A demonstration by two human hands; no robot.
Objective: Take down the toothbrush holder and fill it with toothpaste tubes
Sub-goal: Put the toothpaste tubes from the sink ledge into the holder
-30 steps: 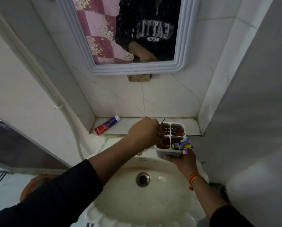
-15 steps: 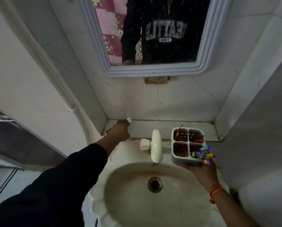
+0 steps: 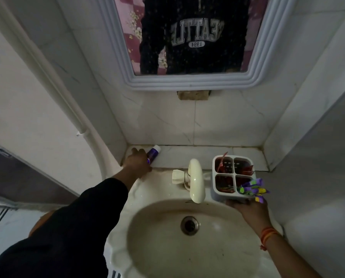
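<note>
Left hand [image 3: 137, 160] grips glossy toothpaste tube [image 3: 152, 154]; right hand [image 3: 249, 209] cradles four-compartment plastic holder [image 3: 217, 194].

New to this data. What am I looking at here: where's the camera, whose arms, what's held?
There is no robot. One wide-angle camera sits on a person's head and looks down at a washbasin with a tap, below a mirror. Both arms are that person's own. The left hand is on the tiled ledge behind the basin, fingers around a purple toothpaste tube. The right hand holds a white four-compartment toothbrush holder from below. It already has red tubes inside, and something purple and yellow juts out of its near right compartment.
</note>
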